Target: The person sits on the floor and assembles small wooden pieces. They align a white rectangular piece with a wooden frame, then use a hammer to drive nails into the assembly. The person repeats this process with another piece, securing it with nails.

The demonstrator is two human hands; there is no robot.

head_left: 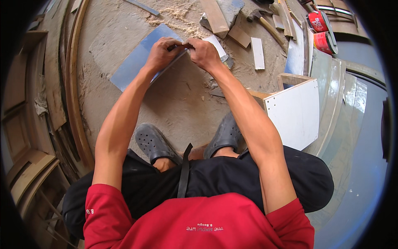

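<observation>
Rough, dusty concrete floor point(101, 47) spreads through a cluttered workshop, scattered with pale wood shavings point(178, 16) near the top. At far left stand brown wooden panels point(16, 85), with curved, layered wooden pieces point(31, 176) below them; next come long, narrow planks point(74, 83) with worn, grainy faces. Further right, a flat, rectangular blue-grey panel point(134, 64), smooth and glossy with straight edges, is just ahead of the person's grey, perforated clogs point(151, 139). The left hand point(162, 52) is over its right-hand side, and the right hand point(203, 52) meets it there. The fingers of both are bent and drawn in narrow, tips nearly together; whether they pinch a small piece or the panel's edge, I cannot tell. Beyond the right hand, a bare wooden board point(215, 18) rests on a rough grey block point(234, 9), near a slim white strip point(257, 53) and a wooden-handled hammer point(271, 30). Below these sits a boxy, white-faced wooden carcass point(293, 110); at far right, long, shiny, pale greenish sheets point(331, 89) curve along the rim.
</observation>
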